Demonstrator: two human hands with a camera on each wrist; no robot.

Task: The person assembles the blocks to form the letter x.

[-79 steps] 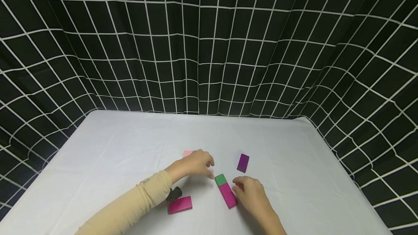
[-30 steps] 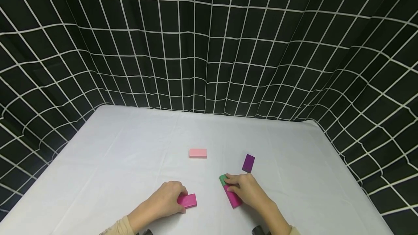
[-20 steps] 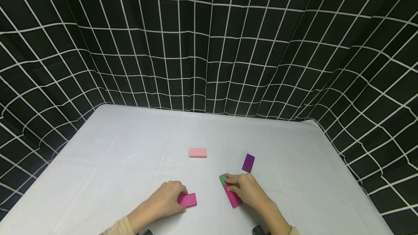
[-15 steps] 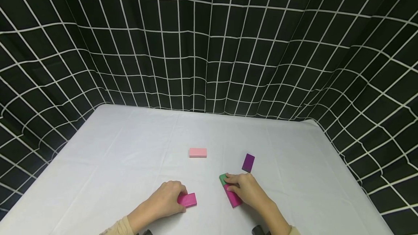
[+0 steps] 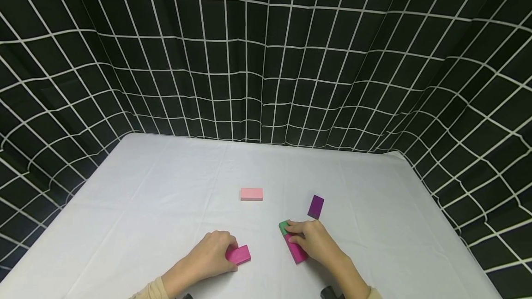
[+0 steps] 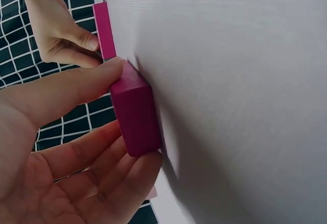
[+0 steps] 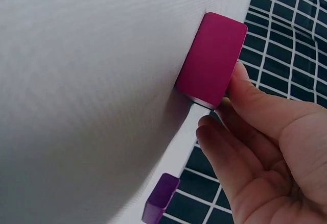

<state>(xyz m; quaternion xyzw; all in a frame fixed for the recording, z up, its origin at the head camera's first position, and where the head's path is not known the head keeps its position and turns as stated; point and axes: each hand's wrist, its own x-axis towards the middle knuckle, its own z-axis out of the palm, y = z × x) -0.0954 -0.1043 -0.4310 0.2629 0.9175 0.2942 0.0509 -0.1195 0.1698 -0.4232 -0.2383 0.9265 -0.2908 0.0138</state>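
My left hand (image 5: 213, 254) pinches a magenta block (image 5: 238, 255) at the near middle of the table. In the left wrist view, thumb and fingers hold this block (image 6: 137, 114) on opposite sides, low over the white cloth. My right hand (image 5: 317, 242) is at a second magenta block (image 5: 297, 249), which lies end to end with a green block (image 5: 284, 227). Its fingers reach the green block while the thumb lies by the magenta one. In the right wrist view, the thumb touches the edge of the magenta block (image 7: 212, 60); the green block is hidden there.
A light pink block (image 5: 251, 194) lies farther back, left of centre. The purple block (image 5: 316, 207) sits just beyond my right hand. White cloth covers the table (image 5: 166, 188), and a black curtain (image 5: 257, 59) with white grid lines stands behind it.
Since the oldest frame, my left hand has come back from beside the pink block and gripped the near magenta block. My right hand has closed on the joined blocks. Lately both hands barely move.
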